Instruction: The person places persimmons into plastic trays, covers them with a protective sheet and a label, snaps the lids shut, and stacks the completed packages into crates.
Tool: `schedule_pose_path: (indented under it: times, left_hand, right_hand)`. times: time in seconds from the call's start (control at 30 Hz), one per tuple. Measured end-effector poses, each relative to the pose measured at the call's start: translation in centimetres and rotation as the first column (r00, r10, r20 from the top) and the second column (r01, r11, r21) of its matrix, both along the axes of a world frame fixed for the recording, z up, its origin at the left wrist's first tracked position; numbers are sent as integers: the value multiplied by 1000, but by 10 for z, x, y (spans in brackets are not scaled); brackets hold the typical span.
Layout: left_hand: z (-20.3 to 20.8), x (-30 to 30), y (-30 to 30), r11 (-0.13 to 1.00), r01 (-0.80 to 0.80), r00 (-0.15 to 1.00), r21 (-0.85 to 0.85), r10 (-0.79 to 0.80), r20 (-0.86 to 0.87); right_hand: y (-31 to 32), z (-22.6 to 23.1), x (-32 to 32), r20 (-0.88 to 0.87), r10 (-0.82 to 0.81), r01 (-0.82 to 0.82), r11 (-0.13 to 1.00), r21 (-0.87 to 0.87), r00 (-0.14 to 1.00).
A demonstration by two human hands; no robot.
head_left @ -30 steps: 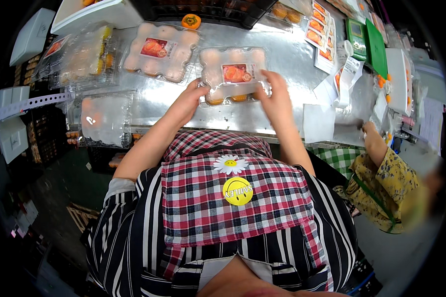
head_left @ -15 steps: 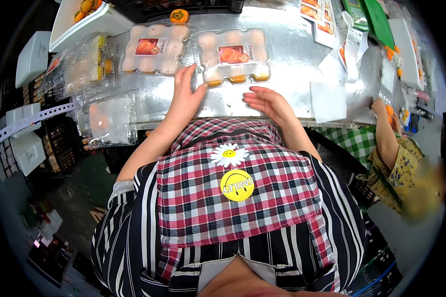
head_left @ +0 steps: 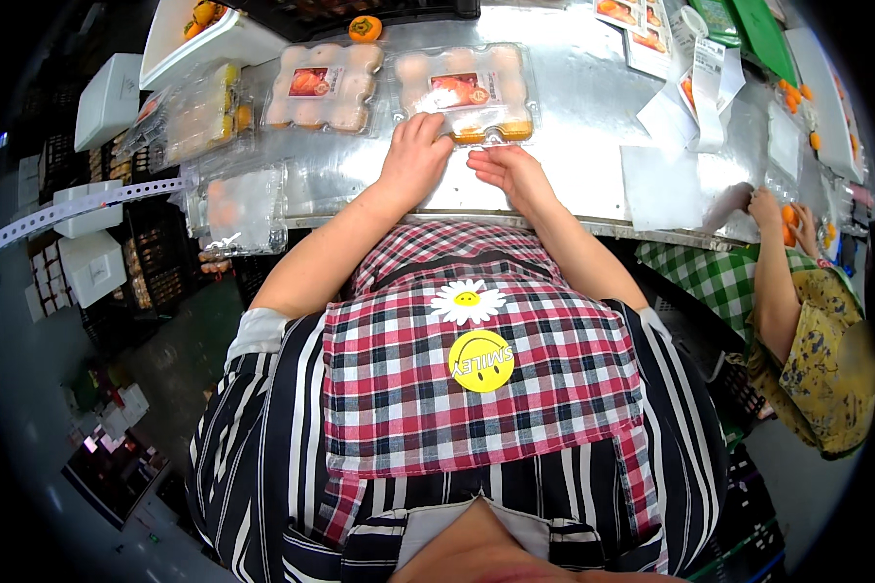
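A clear plastic fruit box (head_left: 510, 83) with rounded cups and a red picture label lies on the metal table in front of me. Orange fruit shows along its near edge. My left hand (head_left: 415, 160) has its fingers curled together at the box's near left corner. Just off the near edge, my right hand (head_left: 517, 178) is held with its fingers stretched out, holding nothing I can see. A second closed box (head_left: 326, 87) with a similar label sits to the left.
A lone persimmon (head_left: 365, 28) rests behind the boxes. More clear boxes (head_left: 199, 112) are stacked at the left, near a white foam crate (head_left: 224, 53). Paper slips (head_left: 707, 92) and a white sheet (head_left: 661, 187) lie at the right. A co-worker's hands (head_left: 773, 216) handle orange fruit there.
My left hand has moved right along the box's near edge, and its fingers have curled. My right hand has come slightly closer to the box. The whole view has shifted a little.
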State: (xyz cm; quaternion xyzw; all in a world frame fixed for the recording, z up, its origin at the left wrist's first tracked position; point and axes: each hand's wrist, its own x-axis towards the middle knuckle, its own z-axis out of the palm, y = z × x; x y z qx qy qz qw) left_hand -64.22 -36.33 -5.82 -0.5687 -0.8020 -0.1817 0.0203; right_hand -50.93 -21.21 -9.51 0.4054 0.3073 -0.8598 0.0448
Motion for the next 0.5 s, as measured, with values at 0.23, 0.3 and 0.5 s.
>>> schedule_pose_path:
  times: [0.23,0.3,0.5]
  left_hand:
    - [-3,7,6,998,-55,982,1,54,179]
    - [-6,13,11,997,-79,974,15,74,215]
    - [-7,22,17,995,-89,977,55,76,197]
  right_hand:
    - [-17,-8,-13,-69,-15,13,999,-32,998]
    - [-19,-11,-16,-45,-79,79,997,6,996]
    - [-19,-23,-25,-91,-86,96,989,113,992]
